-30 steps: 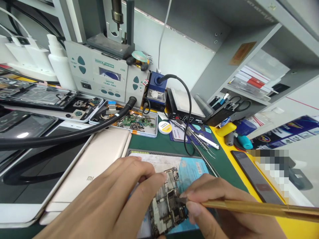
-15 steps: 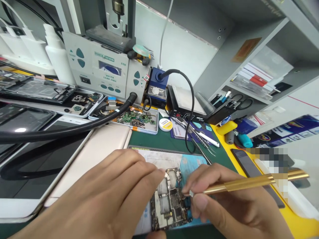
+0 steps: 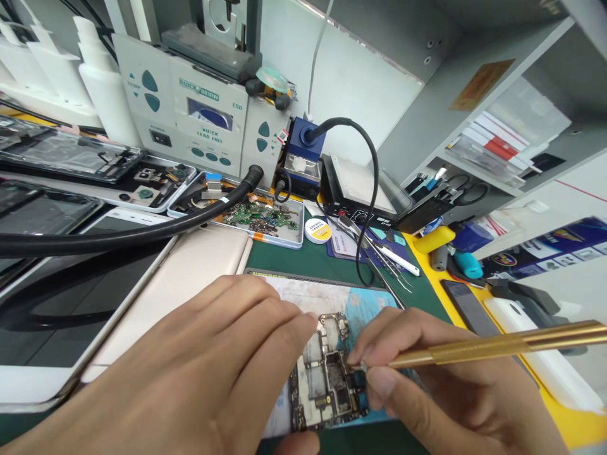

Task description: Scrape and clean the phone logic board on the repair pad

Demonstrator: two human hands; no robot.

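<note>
A bare phone circuit board (image 3: 327,382) lies on a pale blue and white work pad (image 3: 365,309) near the front edge of the bench. My left hand (image 3: 199,373) lies flat over the pad, its fingertips pressing the board's left side. My right hand (image 3: 427,385) pinches a long gold-coloured tool (image 3: 497,344), whose tip touches the board's right part. The tool's shaft runs out to the right edge of the view.
A grey rework station (image 3: 199,126) stands at the back, its thick black hose (image 3: 118,237) crossing several phones at left. A metal tray of small parts (image 3: 258,221), a solder tin (image 3: 317,230), tweezers (image 3: 379,259) and a yellow mat (image 3: 474,291) with a dark phone lie behind.
The gold tool's shaft has swung upward and its tip has shifted slightly on the board. The view has tilted down a little. My left hand stays on the board.
</note>
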